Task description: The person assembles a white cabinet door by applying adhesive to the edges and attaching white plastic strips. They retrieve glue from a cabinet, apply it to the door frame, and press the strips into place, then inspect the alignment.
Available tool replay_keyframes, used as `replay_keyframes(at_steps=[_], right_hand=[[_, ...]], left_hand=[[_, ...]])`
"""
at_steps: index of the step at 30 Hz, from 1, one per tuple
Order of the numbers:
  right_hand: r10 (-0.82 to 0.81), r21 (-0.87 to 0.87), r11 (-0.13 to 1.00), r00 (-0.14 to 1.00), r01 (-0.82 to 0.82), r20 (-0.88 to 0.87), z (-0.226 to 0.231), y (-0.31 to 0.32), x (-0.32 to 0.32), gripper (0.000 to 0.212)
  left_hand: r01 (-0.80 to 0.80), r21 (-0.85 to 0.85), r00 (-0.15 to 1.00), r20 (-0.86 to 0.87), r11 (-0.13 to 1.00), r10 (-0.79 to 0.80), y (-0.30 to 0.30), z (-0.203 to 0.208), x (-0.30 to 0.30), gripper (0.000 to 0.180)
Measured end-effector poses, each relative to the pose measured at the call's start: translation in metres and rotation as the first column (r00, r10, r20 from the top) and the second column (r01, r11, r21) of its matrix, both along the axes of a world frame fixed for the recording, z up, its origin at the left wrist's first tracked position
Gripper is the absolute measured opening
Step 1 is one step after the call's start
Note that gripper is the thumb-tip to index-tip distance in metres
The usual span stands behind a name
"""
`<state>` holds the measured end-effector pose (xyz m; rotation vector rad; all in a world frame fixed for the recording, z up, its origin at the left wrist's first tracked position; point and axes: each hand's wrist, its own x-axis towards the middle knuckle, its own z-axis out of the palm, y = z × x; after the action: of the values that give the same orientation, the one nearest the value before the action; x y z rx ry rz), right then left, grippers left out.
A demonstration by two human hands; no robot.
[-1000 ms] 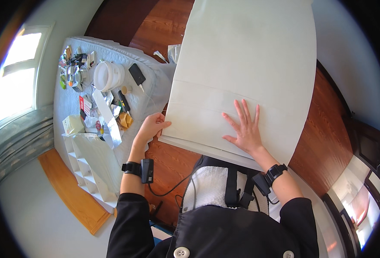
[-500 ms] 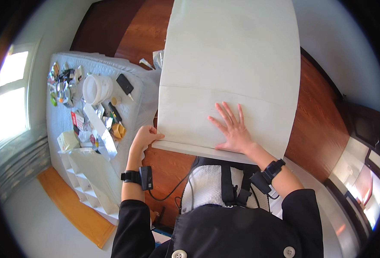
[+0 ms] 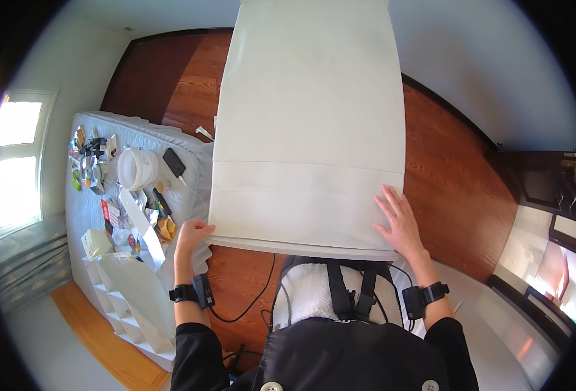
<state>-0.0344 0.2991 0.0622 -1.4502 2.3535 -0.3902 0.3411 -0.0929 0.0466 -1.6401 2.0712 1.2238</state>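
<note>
A long off-white sheet (image 3: 307,124) lies over a pale board (image 3: 301,251), whose rim shows along the near edge. A faint crease crosses the sheet from side to side. At the near left corner, my left hand (image 3: 193,236) is closed, thumb and fingers pinching the sheet's edge. My right hand (image 3: 400,225) is open at the near right edge, its fingers spread, with the fingertips on the sheet. The palm lies partly past the side edge.
To the left, a quilted covered bed (image 3: 190,153) bears a white bucket (image 3: 137,168), a black phone (image 3: 174,161), and several small tools and packets. A white compartment shelf (image 3: 125,306) stands nearer. Brown wood flooring (image 3: 447,189) runs along the right.
My right hand has slid from the middle of the sheet to its right edge. The sheet sits straighter and lower in view, while my left hand stays at the near left corner.
</note>
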Motion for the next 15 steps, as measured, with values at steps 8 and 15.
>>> replay_keyframes(at_steps=[8, 15], right_hand=[[0.031, -0.217, 0.976, 0.982, 0.01, 0.186, -0.006, 0.029, -0.035, 0.061], [0.266, -0.202, 0.951, 0.952, -0.234, 0.15, -0.011, 0.029, -0.047, 0.065]], left_hand=[[-0.396, -0.135, 0.859, -0.405, 0.908, 0.315, 0.04, 0.03, -0.022, 0.026], [-0.488, -0.271, 0.67, -0.725, 0.83, 0.157, 0.108, 0.183, -0.063, 0.017]])
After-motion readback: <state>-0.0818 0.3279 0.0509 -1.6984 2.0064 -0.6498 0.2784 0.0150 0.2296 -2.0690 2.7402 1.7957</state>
